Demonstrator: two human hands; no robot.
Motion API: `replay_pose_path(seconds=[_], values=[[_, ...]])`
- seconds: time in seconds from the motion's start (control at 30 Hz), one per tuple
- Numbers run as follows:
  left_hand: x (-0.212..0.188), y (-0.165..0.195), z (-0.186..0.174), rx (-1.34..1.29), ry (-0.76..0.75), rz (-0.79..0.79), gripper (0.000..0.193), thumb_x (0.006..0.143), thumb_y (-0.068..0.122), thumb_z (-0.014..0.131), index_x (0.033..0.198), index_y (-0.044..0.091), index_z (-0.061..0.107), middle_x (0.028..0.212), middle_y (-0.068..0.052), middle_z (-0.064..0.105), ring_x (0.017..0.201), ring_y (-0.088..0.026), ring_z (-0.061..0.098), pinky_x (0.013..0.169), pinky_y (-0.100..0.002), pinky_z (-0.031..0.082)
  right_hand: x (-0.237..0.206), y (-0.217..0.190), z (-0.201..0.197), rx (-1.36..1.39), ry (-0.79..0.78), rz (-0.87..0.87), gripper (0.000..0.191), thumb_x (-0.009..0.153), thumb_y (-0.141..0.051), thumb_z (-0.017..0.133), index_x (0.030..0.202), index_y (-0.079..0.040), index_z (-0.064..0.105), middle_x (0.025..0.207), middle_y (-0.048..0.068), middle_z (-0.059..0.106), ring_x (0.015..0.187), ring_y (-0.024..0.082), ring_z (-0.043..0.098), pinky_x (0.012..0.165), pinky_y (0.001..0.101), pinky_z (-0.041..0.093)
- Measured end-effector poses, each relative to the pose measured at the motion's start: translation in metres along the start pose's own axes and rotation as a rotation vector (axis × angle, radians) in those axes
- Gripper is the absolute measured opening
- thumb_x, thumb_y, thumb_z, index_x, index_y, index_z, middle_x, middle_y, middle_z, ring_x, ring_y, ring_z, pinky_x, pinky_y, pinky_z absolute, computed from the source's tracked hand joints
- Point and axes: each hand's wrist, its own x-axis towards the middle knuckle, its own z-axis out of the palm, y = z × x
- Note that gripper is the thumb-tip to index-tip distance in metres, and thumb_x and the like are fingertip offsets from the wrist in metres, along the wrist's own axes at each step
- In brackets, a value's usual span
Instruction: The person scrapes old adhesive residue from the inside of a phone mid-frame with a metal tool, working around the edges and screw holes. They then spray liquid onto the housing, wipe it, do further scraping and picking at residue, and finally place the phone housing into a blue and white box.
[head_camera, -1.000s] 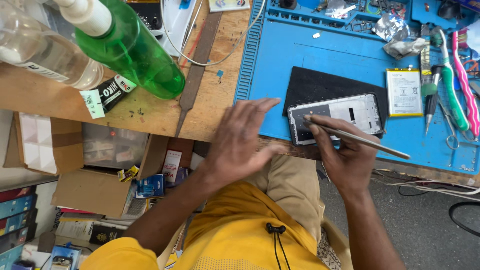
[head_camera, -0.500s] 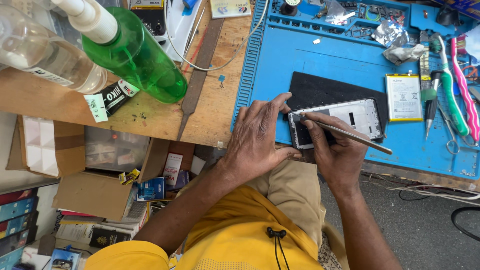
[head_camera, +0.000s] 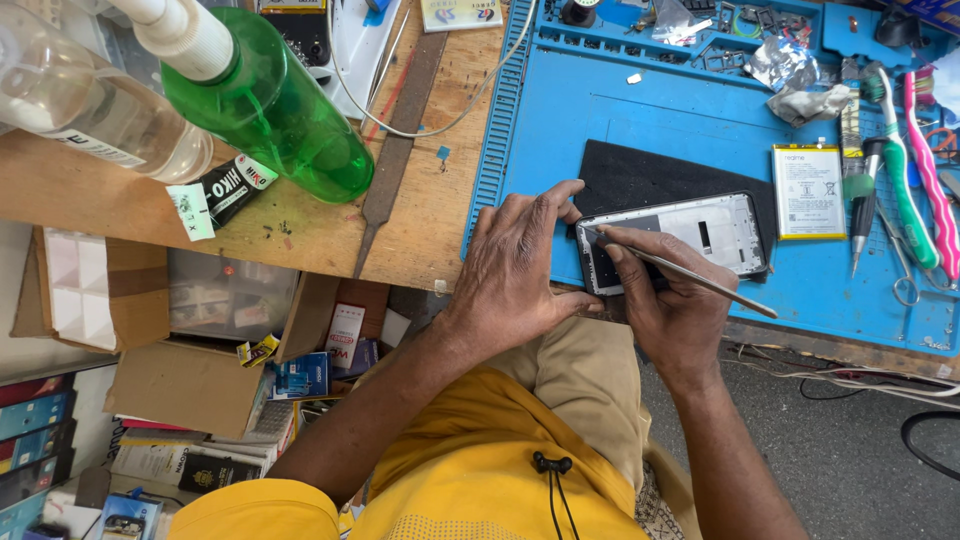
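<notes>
Fingers of my right hand (head_camera: 672, 305) pinched a thin metal tool (head_camera: 690, 276) against the phone frame (head_camera: 675, 242) at centre-right; my left hand (head_camera: 515, 265) lay spread, steadying it.

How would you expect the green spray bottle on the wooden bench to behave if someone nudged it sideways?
The green spray bottle looks round-bodied and appears to lie tilted against the clear bottle, so it would probably roll rather than slide. Its smooth, glossy plastic may feel slippery. It seems translucent with no liquid line I can make out, so it is likely fairly light, though that is uncertain.
</notes>
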Motion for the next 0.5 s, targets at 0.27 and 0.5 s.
replay_pose_path(seconds=[0.27,0.5], values=[[0.001,-0.001,0.0,-0.01,0.003,0.028,0.111,0.057,0.034,0.098,0.147,0.006,0.039,0.121,-0.007,0.062,0.117,-0.028,0.055,0.1,-0.046,0.039,-0.001,-0.004,0.006,-0.136,0.085,-0.137,0.017,0.103,-0.001,0.071,0.12,-0.003,0.074,0.109,0.01,0.077,0.099,0.016,0.075,0.08,0.0266,0.06],[0.001,-0.003,0.001,0.0,0.03,0.054,0.111,0.057,0.038,0.097,0.146,0.006,0.039,0.118,-0.006,0.062,0.114,-0.027,0.056,0.097,-0.046,0.04,-0.005,-0.009,0.017,-0.304,0.178,-0.225,0.014,0.104,-0.003,0.073,0.117,-0.002,0.073,0.106,0.011,0.076,0.096,0.018,0.076,0.079,0.0299,0.059]])
